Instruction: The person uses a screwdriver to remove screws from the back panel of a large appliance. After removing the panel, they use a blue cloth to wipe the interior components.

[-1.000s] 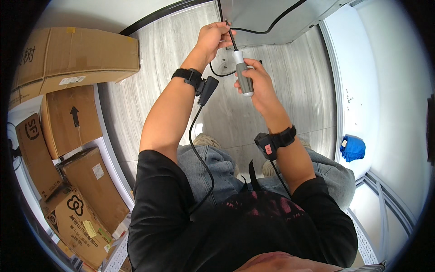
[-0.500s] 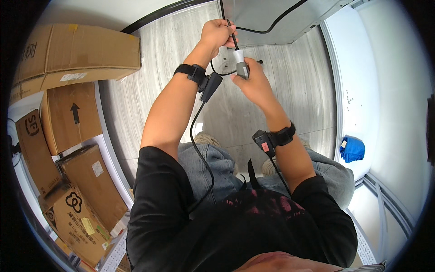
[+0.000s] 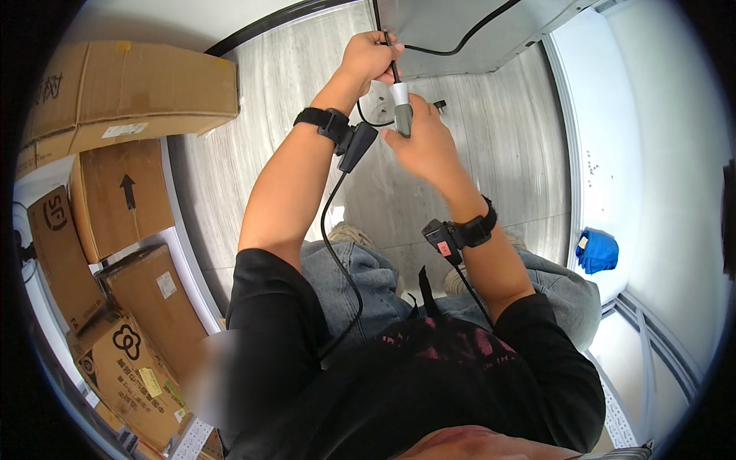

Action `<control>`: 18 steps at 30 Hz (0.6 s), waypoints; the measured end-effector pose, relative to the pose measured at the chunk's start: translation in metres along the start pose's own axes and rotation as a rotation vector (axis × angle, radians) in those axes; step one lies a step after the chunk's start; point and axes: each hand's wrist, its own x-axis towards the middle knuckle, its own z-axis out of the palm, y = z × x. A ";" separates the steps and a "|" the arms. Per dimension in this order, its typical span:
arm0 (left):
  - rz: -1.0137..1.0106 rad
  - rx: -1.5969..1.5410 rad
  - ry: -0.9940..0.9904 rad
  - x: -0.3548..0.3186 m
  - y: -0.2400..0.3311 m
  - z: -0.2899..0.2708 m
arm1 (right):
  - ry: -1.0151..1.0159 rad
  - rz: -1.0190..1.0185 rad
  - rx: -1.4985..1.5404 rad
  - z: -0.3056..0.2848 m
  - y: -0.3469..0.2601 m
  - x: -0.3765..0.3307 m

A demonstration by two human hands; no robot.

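My left hand (image 3: 369,57) pinches a thin black shaft or cable (image 3: 395,71) near the grey panel; which of the two it is, I cannot tell. That black length runs down into a grey handle with a white collar (image 3: 402,110). Against the handle's lower part, my right hand (image 3: 428,142) is closed, thumb on the left side, with some fingers hidden behind the hand. A black cable (image 3: 375,123) loops on the floor behind the handle, and a small black plug-like end (image 3: 439,105) lies right of it. Each wrist wears a black strap with a device.
Cardboard boxes (image 3: 146,84) are stacked along the left side. A grey metal panel (image 3: 460,46) stands ahead, with another black cable (image 3: 483,34) crossing it. On the white ledge at right sits a blue cloth bundle (image 3: 598,251). The wood-look floor (image 3: 506,153) spreads between.
The grey handle has shifted slightly left and stands straighter. My right hand has moved a little left with it. My left hand stays nearly in place.
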 end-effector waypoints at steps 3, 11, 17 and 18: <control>0.006 -0.030 -0.021 0.002 -0.002 -0.002 | -0.115 0.090 0.184 -0.001 0.009 0.009; 0.007 0.095 0.015 -0.002 0.003 -0.001 | 0.039 -0.014 0.007 -0.005 0.002 0.004; 0.032 0.095 0.019 0.002 0.000 -0.003 | -0.255 0.216 0.283 -0.018 0.000 0.014; 0.035 0.080 0.024 0.002 -0.001 -0.003 | -0.244 0.180 0.249 -0.018 0.002 0.014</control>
